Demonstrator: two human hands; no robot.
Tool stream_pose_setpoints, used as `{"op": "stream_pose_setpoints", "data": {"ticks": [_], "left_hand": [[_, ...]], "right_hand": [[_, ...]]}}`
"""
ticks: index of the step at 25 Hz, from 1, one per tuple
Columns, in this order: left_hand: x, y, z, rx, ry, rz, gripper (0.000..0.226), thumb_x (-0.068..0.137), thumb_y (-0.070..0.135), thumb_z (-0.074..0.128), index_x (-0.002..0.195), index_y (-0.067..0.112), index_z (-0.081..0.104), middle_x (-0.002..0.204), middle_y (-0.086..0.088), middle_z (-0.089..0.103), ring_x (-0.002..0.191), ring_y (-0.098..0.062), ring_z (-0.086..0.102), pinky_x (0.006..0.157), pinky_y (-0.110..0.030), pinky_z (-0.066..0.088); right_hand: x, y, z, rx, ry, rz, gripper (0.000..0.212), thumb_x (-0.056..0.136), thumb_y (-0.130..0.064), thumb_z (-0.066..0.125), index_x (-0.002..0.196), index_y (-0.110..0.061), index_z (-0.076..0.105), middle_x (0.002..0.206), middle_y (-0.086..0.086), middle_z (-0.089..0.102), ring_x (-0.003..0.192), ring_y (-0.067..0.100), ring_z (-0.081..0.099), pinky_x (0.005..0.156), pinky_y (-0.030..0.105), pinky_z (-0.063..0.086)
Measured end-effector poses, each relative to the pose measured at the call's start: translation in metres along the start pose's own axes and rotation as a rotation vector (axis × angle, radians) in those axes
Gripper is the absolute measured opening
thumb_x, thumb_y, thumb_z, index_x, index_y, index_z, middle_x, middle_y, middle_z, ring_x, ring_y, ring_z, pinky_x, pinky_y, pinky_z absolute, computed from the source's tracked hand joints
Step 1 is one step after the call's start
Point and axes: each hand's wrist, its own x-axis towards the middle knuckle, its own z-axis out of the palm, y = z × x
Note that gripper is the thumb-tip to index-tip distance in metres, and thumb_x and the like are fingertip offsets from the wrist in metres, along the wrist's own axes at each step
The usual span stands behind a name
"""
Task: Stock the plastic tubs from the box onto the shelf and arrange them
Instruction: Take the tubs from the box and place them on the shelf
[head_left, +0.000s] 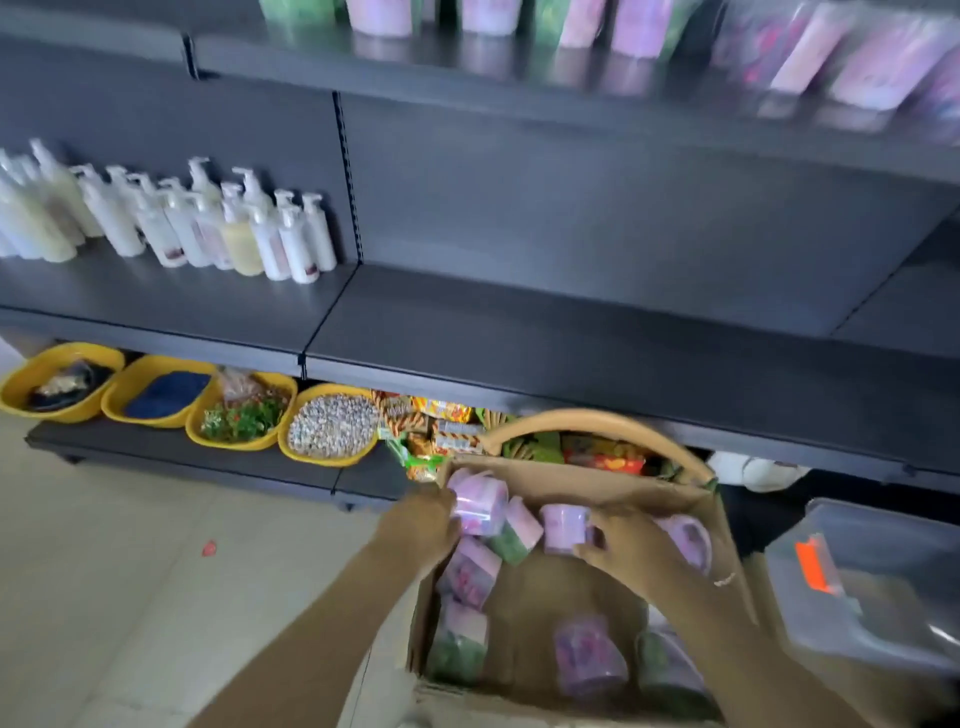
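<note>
Shelving (571, 332) stands bare before us, above the cardboard box (571, 587) of plastic tubs. Our left hand (421, 525) fingers clamp a lilac tub (480, 501) at the box's far-left corner; our right hand (631, 545) grips another tub (563, 527) mid-box.

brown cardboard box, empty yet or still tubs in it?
Not empty. The brown cardboard box holds several lilac and green plastic tubs lying loose; left hand and right hand each grip one.
</note>
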Motion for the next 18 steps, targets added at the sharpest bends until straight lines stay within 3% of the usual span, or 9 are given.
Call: {"op": "stream_pose_setpoints", "data": {"ticks": [5, 9, 13, 15, 18], "left_hand": [[0.011, -0.011, 0.071, -0.212, -0.191, 0.012, 0.025, 0.095, 0.022, 0.041, 0.106, 0.008, 0.059, 0.106, -0.009, 0.063, 0.1, -0.024, 0.06, 0.076, -0.027, 0.042], [0.014, -0.006, 0.117, -0.435, -0.266, -0.123, 0.021, 0.097, 0.021, 0.042, 0.098, 0.008, 0.058, 0.09, -0.008, 0.061, 0.085, -0.019, 0.06, 0.069, -0.021, 0.039], [0.013, 0.008, 0.163, -0.477, -0.368, -0.338, 0.026, 0.098, 0.02, 0.038, 0.108, 0.005, 0.057, 0.1, -0.009, 0.061, 0.087, -0.019, 0.057, 0.077, -0.027, 0.045], [0.014, 0.012, 0.183, -0.447, -0.442, -0.456, 0.029, 0.1, 0.019, 0.033, 0.11, 0.004, 0.056, 0.109, -0.01, 0.062, 0.089, -0.019, 0.057, 0.082, -0.028, 0.047], [0.019, 0.02, 0.209, -0.359, -0.538, -0.499, 0.032, 0.101, 0.01, 0.028, 0.124, 0.005, 0.049, 0.127, -0.011, 0.055, 0.116, -0.022, 0.055, 0.093, -0.029, 0.046]], "right_hand": [[0.001, 0.0, 0.078, 0.143, -0.129, 0.162, 0.036, 0.088, -0.043, 0.055, 0.11, -0.016, 0.064, 0.11, 0.003, 0.067, 0.109, 0.022, 0.059, 0.093, 0.031, 0.043], [-0.012, 0.008, 0.123, 0.307, -0.204, 0.321, 0.024, 0.091, -0.03, 0.054, 0.104, -0.014, 0.067, 0.101, 0.003, 0.067, 0.099, 0.022, 0.062, 0.082, 0.025, 0.044], [-0.016, 0.027, 0.179, 0.351, -0.13, 0.372, 0.035, 0.084, -0.032, 0.048, 0.069, -0.01, 0.071, 0.065, 0.003, 0.07, 0.062, 0.014, 0.067, 0.061, 0.018, 0.041], [-0.014, 0.033, 0.196, 0.349, -0.188, 0.386, 0.037, 0.084, -0.033, 0.049, 0.074, -0.005, 0.071, 0.07, 0.009, 0.07, 0.066, 0.022, 0.068, 0.062, 0.022, 0.041], [-0.008, 0.05, 0.215, 0.4, -0.194, 0.438, 0.024, 0.086, -0.023, 0.059, 0.09, -0.002, 0.069, 0.087, 0.012, 0.07, 0.082, 0.027, 0.066, 0.07, 0.023, 0.038]]}}
